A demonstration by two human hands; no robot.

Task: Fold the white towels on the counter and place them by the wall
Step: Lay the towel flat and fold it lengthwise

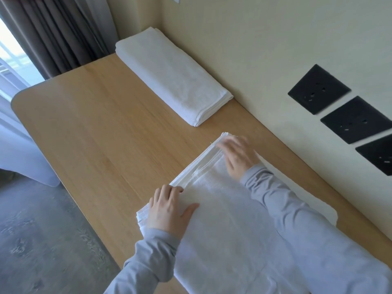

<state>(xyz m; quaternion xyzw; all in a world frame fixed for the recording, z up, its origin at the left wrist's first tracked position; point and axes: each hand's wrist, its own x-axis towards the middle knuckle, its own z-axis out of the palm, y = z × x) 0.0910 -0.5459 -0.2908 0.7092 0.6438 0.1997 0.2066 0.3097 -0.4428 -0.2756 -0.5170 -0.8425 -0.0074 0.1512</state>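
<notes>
On the light wooden counter (pixel 95 124), left hand (pixel 169 206) and right hand (pixel 237 158) press flat, apart, on the white terry towel's (pixel 222 209) far hem; the cream wall (pixel 254 60) lies rightward, nearer the right hand.

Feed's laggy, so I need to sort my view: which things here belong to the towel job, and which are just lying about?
Job: half-folded white cloth towel, pressed by left hand and right hand; folded white towel against the wall; light wooden counter.
Lying about: three black square wall sockets; grey pleated curtain.
</notes>
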